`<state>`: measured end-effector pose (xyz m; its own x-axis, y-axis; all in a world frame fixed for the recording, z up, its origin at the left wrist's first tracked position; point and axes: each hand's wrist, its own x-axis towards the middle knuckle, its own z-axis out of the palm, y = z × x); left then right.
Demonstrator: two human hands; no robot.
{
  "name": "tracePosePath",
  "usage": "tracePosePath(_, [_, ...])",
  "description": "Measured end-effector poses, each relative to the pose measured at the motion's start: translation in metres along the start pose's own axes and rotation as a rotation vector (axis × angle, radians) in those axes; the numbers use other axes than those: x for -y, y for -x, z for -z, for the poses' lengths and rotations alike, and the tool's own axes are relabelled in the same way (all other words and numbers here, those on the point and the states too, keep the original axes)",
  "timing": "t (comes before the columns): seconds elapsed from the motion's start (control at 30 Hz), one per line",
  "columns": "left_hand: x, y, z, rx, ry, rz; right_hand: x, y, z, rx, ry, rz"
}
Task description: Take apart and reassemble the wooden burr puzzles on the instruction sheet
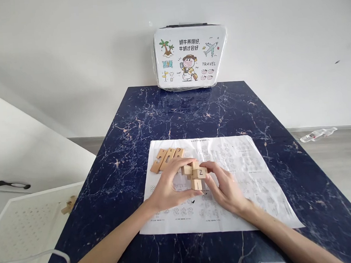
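Note:
Several light wooden blocks fitted crosswise form a wooden puzzle (195, 172), held just over the printed sheet (245, 207). Two block ends carry the handwritten numbers 1 and 2. My left hand (171, 185) grips the puzzle between thumb below and fingers above. From the right, my right hand (224, 184) pinches the block marked 2 between thumb and forefinger. Flat wooden pieces (166, 159) marked 1, 2 and 3 lie side by side on the sheet, beyond my left hand. They have cut-outs, and the hand partly covers them.
The sheet lies on a dark blue marbled table (168, 116). At its far edge, a white cartoon-printed case (190, 57) stands against the wall. A white perforated basket (27, 224) at lower left holds a wooden piece (68, 205). A white cable (62, 254) loops beside it.

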<state>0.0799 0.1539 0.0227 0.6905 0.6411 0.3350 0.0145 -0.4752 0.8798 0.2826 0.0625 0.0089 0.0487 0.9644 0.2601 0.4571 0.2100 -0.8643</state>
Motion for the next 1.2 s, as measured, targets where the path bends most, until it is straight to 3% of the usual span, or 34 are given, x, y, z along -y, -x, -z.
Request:
tracePosePath(0.17, [0.001,0.001,-0.002,0.101,0.097,-0.016,-0.006,-0.001,0.003,-0.020,-0.031,0.037])
tracePosePath(0.4, [-0.001,0.001,0.002,0.036,0.122,0.046,-0.006,0.000,0.003,0.054,-0.058,0.061])
tracePosePath(0.87, [-0.005,-0.003,0.010,0.105,-0.036,-0.140,0.006,-0.013,0.010,0.457,-0.664,-0.168])
tracePosePath(1.0, [0.000,-0.004,0.011,0.074,-0.090,-0.112,0.001,-0.013,0.006,0.312,-0.656,-0.189])
tracePosePath(1.1, [0.008,-0.005,0.013,-0.009,-0.204,-0.029,-0.005,-0.015,0.008,0.054,-0.532,-0.209])
tracePosePath(1.2, [0.019,-0.005,0.013,-0.187,-0.435,0.055,-0.013,-0.020,0.015,-0.250,-0.342,-0.257])
